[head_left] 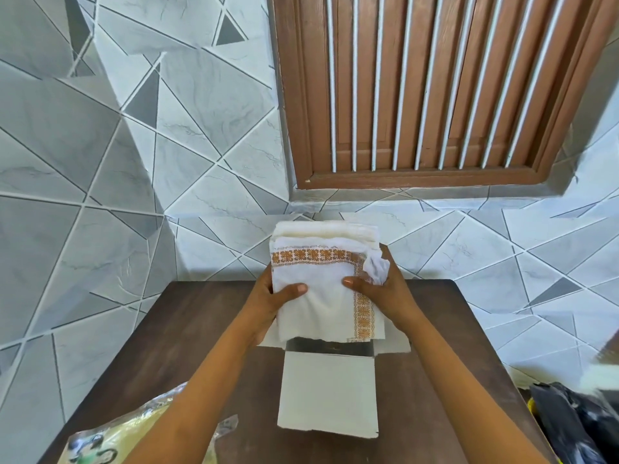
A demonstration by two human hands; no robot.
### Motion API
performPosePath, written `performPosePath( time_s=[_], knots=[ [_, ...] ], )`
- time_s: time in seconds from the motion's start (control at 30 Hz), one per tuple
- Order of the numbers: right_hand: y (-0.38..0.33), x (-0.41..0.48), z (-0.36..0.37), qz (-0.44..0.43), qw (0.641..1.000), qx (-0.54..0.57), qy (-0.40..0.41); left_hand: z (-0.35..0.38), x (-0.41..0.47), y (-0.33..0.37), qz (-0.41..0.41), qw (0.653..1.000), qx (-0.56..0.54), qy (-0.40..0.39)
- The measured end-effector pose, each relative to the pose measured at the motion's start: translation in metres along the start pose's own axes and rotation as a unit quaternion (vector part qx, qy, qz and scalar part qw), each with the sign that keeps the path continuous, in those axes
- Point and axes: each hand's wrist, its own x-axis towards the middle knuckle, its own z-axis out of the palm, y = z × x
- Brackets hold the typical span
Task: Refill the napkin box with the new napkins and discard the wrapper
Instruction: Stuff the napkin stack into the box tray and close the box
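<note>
White paper napkins (321, 286), the top sheet edged with an orange-brown patterned border, are held as a thick stack in both of a person's bare hands above the far half of a dark wooden tabletop (435, 363). The left hand (268, 303) grips the stack's left edge, thumb pressed on the top sheet and fingers hidden beneath. The right hand (385, 293) clasps the right edge the same way, thumb on top, with a crumpled corner of tissue bunched just above that thumb. The stack tilts away from the camera, its far end raised and its near end hanging directly over the napkin box (330, 386).

That white cardboard box sits near the middle of the tabletop, its lid flap folded open toward the near edge and a dark strip of interior showing just under the napkins' lower edge. A side flap juts out to the right.

At the near left corner of the tabletop lies a clear plastic wrapper (134, 433) with yellowish and green printing, partly covered by the left forearm. Beyond the right edge, low in the view, sits a black plastic bag (569, 426). Grey and white geometric wall tiles (100, 195) rise behind the table, below a brown wooden shutter (435, 88) fronted by white bars.
</note>
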Motion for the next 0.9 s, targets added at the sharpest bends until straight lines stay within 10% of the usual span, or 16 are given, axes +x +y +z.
performPosePath(
  time_s=[0.9],
  knots=[
    [0.01, -0.044, 0.05, 0.096, 0.972, 0.042, 0.209, -0.01, 0.003, -0.043, 0.048, 0.996, 0.081, 0.005]
  ],
)
